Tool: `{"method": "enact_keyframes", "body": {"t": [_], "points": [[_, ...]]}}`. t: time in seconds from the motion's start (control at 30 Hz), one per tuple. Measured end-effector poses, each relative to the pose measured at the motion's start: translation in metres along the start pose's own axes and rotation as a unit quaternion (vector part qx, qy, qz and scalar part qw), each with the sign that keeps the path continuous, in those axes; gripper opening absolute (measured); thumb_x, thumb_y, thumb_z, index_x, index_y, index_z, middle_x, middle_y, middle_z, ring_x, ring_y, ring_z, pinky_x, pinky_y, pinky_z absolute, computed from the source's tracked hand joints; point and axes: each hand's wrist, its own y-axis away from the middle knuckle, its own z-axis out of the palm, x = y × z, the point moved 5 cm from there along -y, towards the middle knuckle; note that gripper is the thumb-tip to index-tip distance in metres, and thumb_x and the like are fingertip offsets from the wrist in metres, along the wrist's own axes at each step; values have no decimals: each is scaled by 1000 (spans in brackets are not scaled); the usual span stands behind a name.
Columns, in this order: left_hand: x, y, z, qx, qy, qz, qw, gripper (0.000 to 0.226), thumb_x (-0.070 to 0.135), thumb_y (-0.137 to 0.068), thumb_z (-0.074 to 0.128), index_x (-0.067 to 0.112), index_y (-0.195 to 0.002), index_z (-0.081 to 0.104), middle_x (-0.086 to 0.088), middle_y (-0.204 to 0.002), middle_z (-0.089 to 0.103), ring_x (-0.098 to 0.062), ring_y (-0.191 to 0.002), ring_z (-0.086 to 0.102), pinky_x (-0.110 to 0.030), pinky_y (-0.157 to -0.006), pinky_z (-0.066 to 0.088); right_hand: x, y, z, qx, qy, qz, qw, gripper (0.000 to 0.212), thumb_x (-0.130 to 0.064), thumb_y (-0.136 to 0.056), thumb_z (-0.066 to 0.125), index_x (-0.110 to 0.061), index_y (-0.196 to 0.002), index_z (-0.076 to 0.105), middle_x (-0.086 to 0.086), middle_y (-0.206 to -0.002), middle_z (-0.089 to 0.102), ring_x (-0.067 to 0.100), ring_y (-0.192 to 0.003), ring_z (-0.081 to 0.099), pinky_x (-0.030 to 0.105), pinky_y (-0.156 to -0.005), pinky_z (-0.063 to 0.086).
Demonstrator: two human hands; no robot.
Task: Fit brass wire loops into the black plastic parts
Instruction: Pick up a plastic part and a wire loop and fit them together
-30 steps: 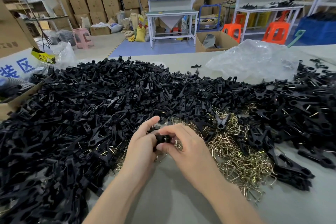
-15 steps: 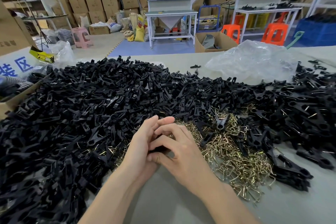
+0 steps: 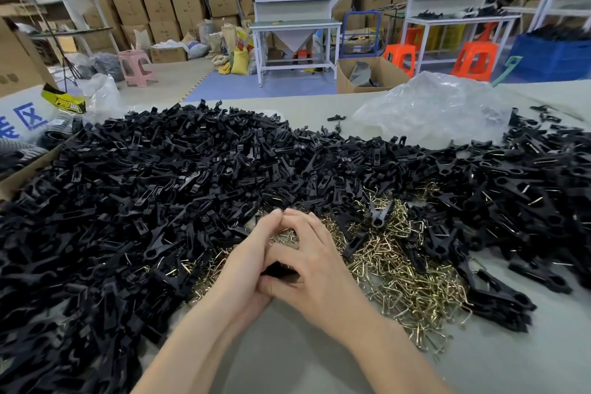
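A small black part (image 3: 279, 269) sits squeezed between both hands, near the centre of the table (image 3: 287, 358). The right hand (image 3: 319, 265) curls round it; the left hand (image 3: 244, 265) presses in with fingers nearly straight, fingertips meeting. Brass wire loops (image 3: 393, 269) lie just right, black parts (image 3: 160, 189) heaped left and beyond, a clear plastic bag (image 3: 431, 105) far right.
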Motion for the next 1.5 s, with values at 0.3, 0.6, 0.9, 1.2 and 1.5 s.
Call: {"method": "enact_keyframes", "body": {"t": [0.3, 0.6, 0.9, 1.2, 1.5], "points": [[-1, -5, -3, 33, 3, 52, 998, 27, 32, -100, 53, 23, -121, 68, -11, -101, 75, -24, -88, 71, -37, -68, 59, 2, 1, 5, -41, -7, 10, 999, 13, -35, -88, 72, -25, -95, 67, -2, -135, 49, 15, -128, 40, 35, -108, 40], [-4, -6, -6, 63, 2, 47, 997, 28, 27, -99, 53, 15, -119, 68, -12, -74, 63, -18, -54, 52, -27, -51, 48, 3, 2, 6, -35, 10, 1, 999, 13, -38, -88, 67, -29, -95, 62, -4, -129, 51, 16, -120, 44, 31, -99, 39], [1, -6, -20, 40, 87, 35, 995, 45, 37, -84, 61, 13, -122, 66, -20, -116, 72, -25, -91, 73, -28, -58, 59, -2, 0, 5, 7, 110, -94, 989, 27, -38, -94, 56, -28, -114, 72, -10, -117, 68, 14, -120, 56, 36, -119, 30], [-5, -14, -29, 45, 84, 89, 991, 30, 23, -105, 44, 5, -124, 59, -16, -108, 72, -26, -96, 72, -38, -88, 59, 11, -9, -52, 158, -195, 161, 955, 29, -38, -88, 73, -41, -116, 68, -23, -106, 70, -1, -100, 65, 23, -87, 54], [-4, -11, -23, 40, 7, 118, 992, 45, -24, -95, 34, 3, -115, 64, -14, -121, 70, -21, -115, 68, -32, -101, 53, 65, -34, -184, 402, -674, 197, 588, 84, -44, -91, 66, 0, -152, 28, 21, -139, 54, 25, -107, 73, 26, -90, 59]]}}
